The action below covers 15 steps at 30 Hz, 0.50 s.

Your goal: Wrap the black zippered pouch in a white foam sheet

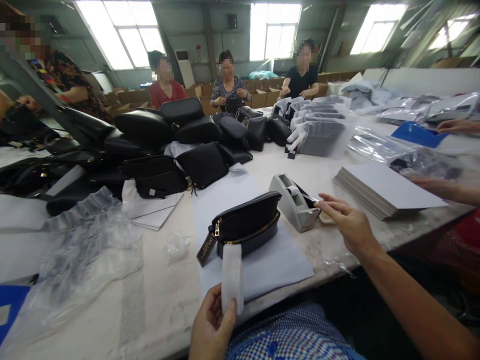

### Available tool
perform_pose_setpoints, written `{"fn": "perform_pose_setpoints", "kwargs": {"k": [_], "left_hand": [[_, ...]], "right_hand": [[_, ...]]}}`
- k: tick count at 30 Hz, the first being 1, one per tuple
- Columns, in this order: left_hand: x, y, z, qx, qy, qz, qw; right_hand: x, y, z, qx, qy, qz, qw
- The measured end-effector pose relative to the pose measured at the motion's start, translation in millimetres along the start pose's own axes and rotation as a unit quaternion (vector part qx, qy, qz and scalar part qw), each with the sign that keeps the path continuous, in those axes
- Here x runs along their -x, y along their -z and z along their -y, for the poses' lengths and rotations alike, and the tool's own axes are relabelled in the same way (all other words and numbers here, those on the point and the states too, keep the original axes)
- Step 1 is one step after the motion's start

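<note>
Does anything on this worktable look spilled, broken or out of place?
Nothing looks spilled or plainly broken. The untidiest spot is the crumpled clear plastic heaped at the left, and small clear scraps lie near the front edge, right of the black bag. They look like loose wrapping.

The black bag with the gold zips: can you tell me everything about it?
The small black bag looks smooth and leathery. It stands upright on white paper. One gold-coloured zip shows along its lower front; a gold-coloured zip pull hangs at the left end, beside a dark tag reading "DELUXITY". A white, papery strip, gripped by the left hand, overlaps its front; I can't tell if they're joined.
</note>
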State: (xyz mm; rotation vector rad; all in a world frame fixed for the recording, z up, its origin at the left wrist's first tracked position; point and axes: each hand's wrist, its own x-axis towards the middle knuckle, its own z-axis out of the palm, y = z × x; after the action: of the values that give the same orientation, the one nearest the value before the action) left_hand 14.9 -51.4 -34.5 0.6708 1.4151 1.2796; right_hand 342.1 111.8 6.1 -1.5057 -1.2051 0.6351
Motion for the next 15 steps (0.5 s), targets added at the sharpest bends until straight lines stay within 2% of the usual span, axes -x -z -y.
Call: {"fn": "perform_pose_setpoints", "kwargs": {"k": [5, 7, 9, 12, 15], "left_hand": [[-8, 9.9, 3, 0.009, 0.027, 0.049, 0.998], [-11, 13.7, 5, 0.009, 0.034, 0.063, 0.997], [-11, 14.5, 5, 0.002, 0.026, 0.066, 0.997], [-6, 10.5, 3, -0.020, 0.000, 0.067, 0.998], [0, 4.1, -2, -0.028, -0.025, 0.064, 0.997]], "right_hand": [[19, 5, -32, -0.100, -0.156, 0.046, 0.982], [23, 4, -46, -0.067, -0.180, 0.045, 0.980], [32, 3, -50, -0.012, -0.169, 0.045, 0.984], [62, -5, -31, 0.032, -0.118, 0.095, 0.988], [102, -25, 10, 0.012, -0.084, 0.238, 0.968]]}}
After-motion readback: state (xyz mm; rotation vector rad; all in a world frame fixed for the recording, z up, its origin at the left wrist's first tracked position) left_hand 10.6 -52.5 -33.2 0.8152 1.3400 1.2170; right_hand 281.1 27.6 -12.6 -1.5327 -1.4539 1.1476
